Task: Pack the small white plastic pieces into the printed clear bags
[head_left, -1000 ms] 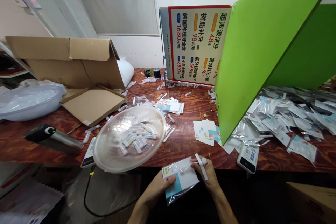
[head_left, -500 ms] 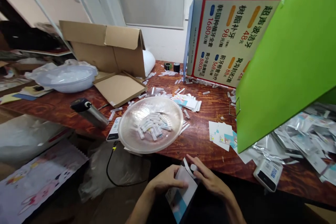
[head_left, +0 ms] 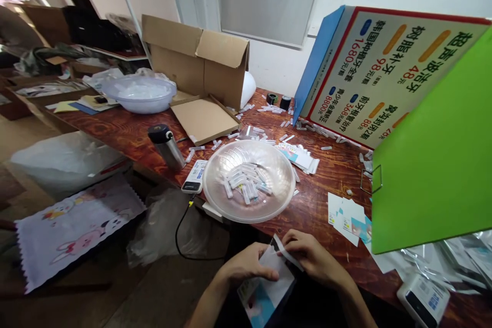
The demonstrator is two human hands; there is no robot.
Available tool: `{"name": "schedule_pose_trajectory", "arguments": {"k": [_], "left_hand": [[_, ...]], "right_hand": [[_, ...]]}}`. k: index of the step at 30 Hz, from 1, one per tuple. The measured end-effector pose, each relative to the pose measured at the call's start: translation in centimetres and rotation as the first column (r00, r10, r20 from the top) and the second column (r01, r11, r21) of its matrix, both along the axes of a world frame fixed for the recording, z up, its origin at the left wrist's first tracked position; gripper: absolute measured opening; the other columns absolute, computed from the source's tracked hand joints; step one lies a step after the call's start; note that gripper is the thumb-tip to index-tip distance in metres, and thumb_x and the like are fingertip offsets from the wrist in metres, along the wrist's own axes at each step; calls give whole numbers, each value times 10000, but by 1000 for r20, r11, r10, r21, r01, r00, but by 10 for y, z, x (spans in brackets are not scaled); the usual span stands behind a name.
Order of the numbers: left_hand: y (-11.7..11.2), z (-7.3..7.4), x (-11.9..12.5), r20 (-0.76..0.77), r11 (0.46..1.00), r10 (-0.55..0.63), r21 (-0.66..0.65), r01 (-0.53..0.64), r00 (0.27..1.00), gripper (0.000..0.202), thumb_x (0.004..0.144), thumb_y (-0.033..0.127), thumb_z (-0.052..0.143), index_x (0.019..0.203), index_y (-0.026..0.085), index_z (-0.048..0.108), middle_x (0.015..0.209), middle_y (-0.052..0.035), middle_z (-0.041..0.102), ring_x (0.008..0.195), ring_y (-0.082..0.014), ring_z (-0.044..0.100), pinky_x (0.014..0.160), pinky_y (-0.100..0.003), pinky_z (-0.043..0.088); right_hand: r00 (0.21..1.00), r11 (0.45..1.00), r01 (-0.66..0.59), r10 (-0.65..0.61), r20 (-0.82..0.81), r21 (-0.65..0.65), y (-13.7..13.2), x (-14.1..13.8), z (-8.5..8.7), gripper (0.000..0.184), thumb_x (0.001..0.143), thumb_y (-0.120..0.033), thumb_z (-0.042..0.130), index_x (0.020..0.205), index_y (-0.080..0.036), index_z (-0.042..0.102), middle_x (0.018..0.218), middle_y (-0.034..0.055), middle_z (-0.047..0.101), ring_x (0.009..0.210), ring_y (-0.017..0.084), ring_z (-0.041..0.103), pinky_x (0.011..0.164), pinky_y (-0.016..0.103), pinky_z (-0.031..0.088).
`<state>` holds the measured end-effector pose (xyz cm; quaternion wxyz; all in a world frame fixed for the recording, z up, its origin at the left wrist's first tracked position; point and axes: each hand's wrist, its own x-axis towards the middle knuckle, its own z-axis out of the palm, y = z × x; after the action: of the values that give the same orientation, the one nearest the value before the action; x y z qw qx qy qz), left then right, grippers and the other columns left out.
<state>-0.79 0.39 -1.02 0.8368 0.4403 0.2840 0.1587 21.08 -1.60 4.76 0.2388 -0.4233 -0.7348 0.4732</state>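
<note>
My left hand [head_left: 251, 267] is closed around a flat plastic packet [head_left: 272, 284], its thumb lying across the front. White shows over the packet's upper part, with blue and a picture lower down. My right hand [head_left: 311, 259] has its fingers curled in at the packet's top edge, pinching near a whitish strip [head_left: 283, 250] there; the fingertips are partly hidden. Just beyond the hands, a translucent bowl [head_left: 215, 205] at the table edge holds several small clear-white tubes [head_left: 246, 180]. Printed cards [head_left: 348, 218] lie to the right of it.
A steel flask [head_left: 171, 151] and a white power bank [head_left: 194, 177] with a cable stand left of the bowl. Green board [head_left: 426, 174] rises at right above bagged packets and another white device [head_left: 425, 297]. Behind are a cardboard box [head_left: 223, 66] and a second basin [head_left: 138, 100].
The view has swung left, so things sit further right. My right fingers have curled in onto the packet's top edge. A small round white piece by my right thumb no longer shows.
</note>
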Motion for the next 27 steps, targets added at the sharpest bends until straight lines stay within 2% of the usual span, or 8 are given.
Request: {"name": "schedule_pose_trajectory", "arguments": {"k": [3, 7, 10, 13, 18, 21, 23, 27], "left_hand": [[-2, 5, -15, -9, 998, 25, 51, -25, 1000, 495, 540, 440, 930, 904, 144, 771, 731, 21, 637, 654, -115, 488, 617, -197, 365], [-7, 13, -31, 5, 965, 248, 91, -247, 969, 525, 594, 489, 897, 959, 132, 774, 779, -13, 688, 677, -136, 549, 630, -202, 408], [-10, 20, -36, 16, 913, 397, 91, -397, 918, 570, 625, 523, 879, 1008, 119, 761, 836, -48, 720, 716, -166, 602, 662, -220, 459], [-12, 25, -38, 22, 885, 459, 68, -460, 888, 600, 663, 526, 867, 1091, 126, 734, 928, -79, 742, 810, -206, 650, 727, -250, 500], [-15, 26, -39, -2, 820, 572, -12, -572, 820, 653, 707, 659, 780, 1074, 121, 727, 882, -89, 740, 774, -195, 639, 666, -233, 487], [-14, 27, -37, -3, 818, 572, -79, -570, 821, 650, 715, 698, 745, 1020, 123, 742, 816, -72, 724, 691, -163, 605, 604, -217, 451], [-12, 29, -33, -2, 839, 537, -102, -534, 844, 643, 710, 687, 757, 1021, 125, 746, 774, -57, 710, 648, -148, 588, 579, -214, 431], [-8, 32, -18, 3, 889, 450, -96, -448, 893, 644, 697, 689, 766, 978, 110, 746, 753, -54, 697, 610, -128, 561, 566, -209, 406]], "right_hand": [[987, 989, -146, 145, 70, 7, 30, -20, 26, 258, 951, -364, 594, 882, -202, 782, 846, 55, 703, 764, 179, 631, 682, 259, 468], [956, 978, -92, 33, 292, 189, 105, -47, 46, 188, 948, -257, 581, 946, -174, 750, 924, 64, 742, 856, 200, 666, 778, 278, 488], [771, 971, -129, -29, 636, 200, 156, -70, 39, 152, 845, -127, 652, 973, -128, 733, 977, 128, 743, 931, 243, 680, 813, 297, 480], [709, 980, -124, -20, 705, 152, 177, -88, 24, 264, 735, -70, 708, 997, -96, 715, 912, 162, 740, 898, 272, 694, 764, 295, 480], [760, 983, -83, -44, 649, 164, 165, -81, 29, 446, 799, -93, 638, 1241, -87, 573, 906, 131, 724, 812, 228, 682, 691, 276, 474], [980, 999, -8, 16, 201, -40, 136, -61, 41, 464, 919, -300, 593, 1337, -165, 444, 783, 9, 670, 654, 162, 631, 626, 258, 472], [992, 978, -23, -4, -129, -205, 111, -48, 43, 537, 888, -446, 656, 1319, -210, 440, 735, -39, 631, 627, 145, 608, 621, 253, 468], [952, 960, 105, -173, -251, -261, 61, -29, 25, 445, 822, -512, 734, 1108, -197, 604, 804, -7, 654, 714, 148, 603, 658, 252, 457]]}}
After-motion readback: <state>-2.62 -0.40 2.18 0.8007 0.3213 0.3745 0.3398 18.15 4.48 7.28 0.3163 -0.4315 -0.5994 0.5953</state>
